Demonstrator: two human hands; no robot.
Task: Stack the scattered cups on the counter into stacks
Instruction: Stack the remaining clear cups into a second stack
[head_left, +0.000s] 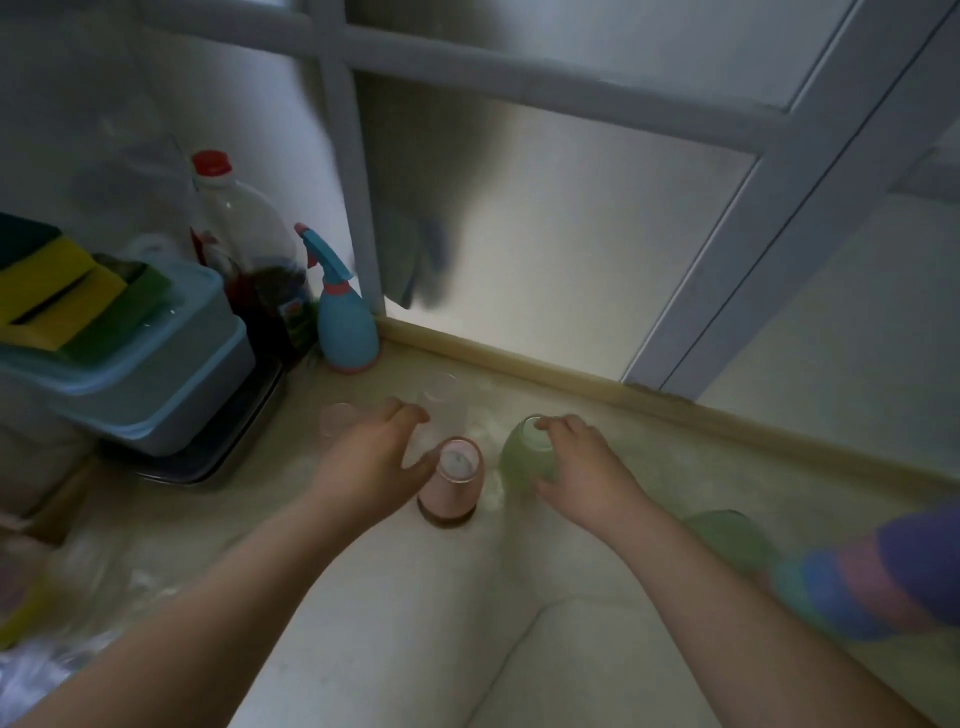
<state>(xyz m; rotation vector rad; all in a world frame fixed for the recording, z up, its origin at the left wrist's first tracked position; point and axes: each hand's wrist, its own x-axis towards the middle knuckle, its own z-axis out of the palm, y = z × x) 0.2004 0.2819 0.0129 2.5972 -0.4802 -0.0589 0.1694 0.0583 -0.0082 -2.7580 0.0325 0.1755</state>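
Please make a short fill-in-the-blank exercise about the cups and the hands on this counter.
1. The right hand is around the ____ cup.
2. The pink cup stands upside ____.
3. The spray bottle by the counter's back edge is mostly ____.
4. The left hand is beside the ____ cup.

Missing words: green; down; blue; pink

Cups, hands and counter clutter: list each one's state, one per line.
pink cup: upside down, left thumb touching it
green cup: upside down, right fingers around it
clear cup: upright, behind the left hand
second green cup: alone, near right forearm
left hand: open
right hand: closing on green cup
spray bottle: upright
red-capped bottle: upright, capped
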